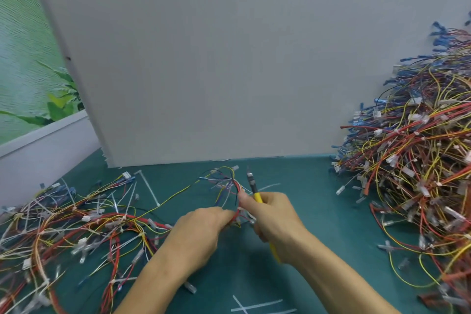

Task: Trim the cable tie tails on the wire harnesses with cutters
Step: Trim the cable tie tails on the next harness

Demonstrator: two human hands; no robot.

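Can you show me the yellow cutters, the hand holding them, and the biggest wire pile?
yellow cutters (258,197): head view, on the yellow handle.
right hand (275,216): head view, back of the hand.
biggest wire pile (413,160): head view, middle of the heap.

you face a tall grey partition board (229,58) standing upright at the back of your bench (318,186), whose top is dark teal with white lines (254,304) marked on it. to your left, a mural of green leaves (23,58) sits above a white ledge (43,132). the light is soft and even.
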